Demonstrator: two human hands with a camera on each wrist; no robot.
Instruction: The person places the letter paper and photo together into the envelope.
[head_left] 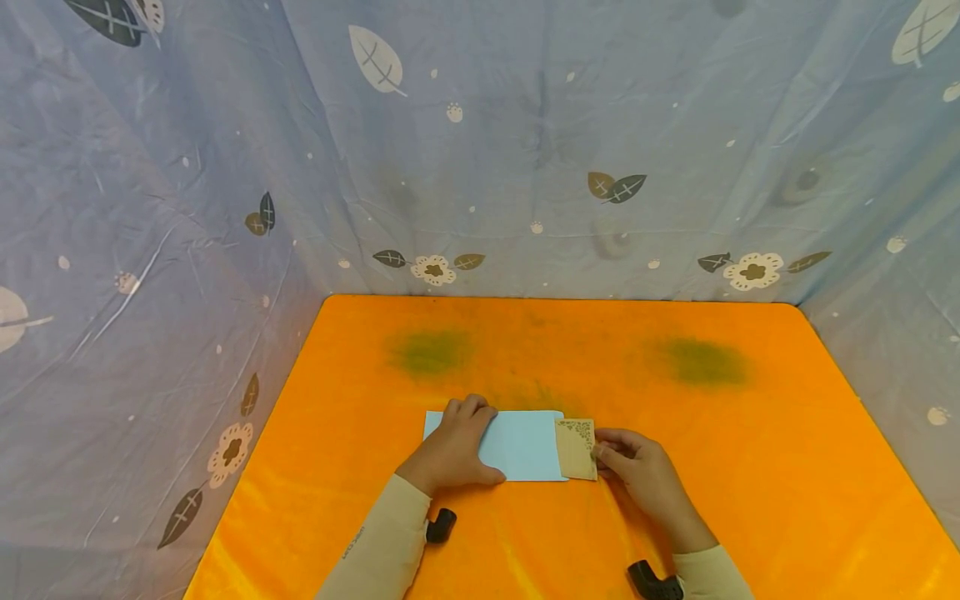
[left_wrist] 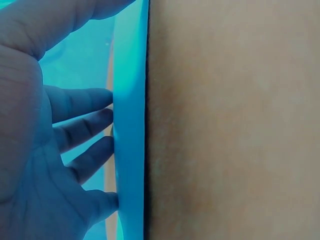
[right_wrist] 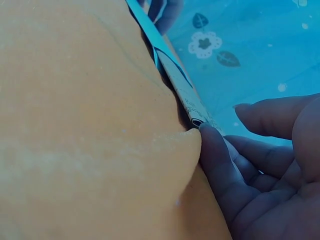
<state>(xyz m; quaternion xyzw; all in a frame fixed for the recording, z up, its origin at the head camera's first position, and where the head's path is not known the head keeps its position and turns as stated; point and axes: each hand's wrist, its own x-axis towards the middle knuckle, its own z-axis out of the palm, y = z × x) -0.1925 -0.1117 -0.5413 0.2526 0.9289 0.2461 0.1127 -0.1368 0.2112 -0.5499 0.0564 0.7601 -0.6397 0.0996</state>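
A flat light-blue paper envelope point(head_left: 525, 446) lies on the orange cloth. From its right end sticks out a tan card point(head_left: 576, 454) with a dark floral corner print; the rest of it is hidden inside. My left hand point(head_left: 455, 450) holds the envelope across its width, thumb along the near edge and fingers over the far edge. In the left wrist view, several fingertips touch the blue paper point(left_wrist: 131, 125). My right hand point(head_left: 637, 471) holds the card by its outer right edge. The right wrist view shows a fingertip against the card's folded-looking end point(right_wrist: 197, 120).
Orange cloth point(head_left: 600, 333) covers the table and has two greenish smudges toward the back. A blue-grey leaf-print curtain point(head_left: 525, 150) surrounds the back and sides. Black curved pieces point(head_left: 442, 527) sit at both wrists.
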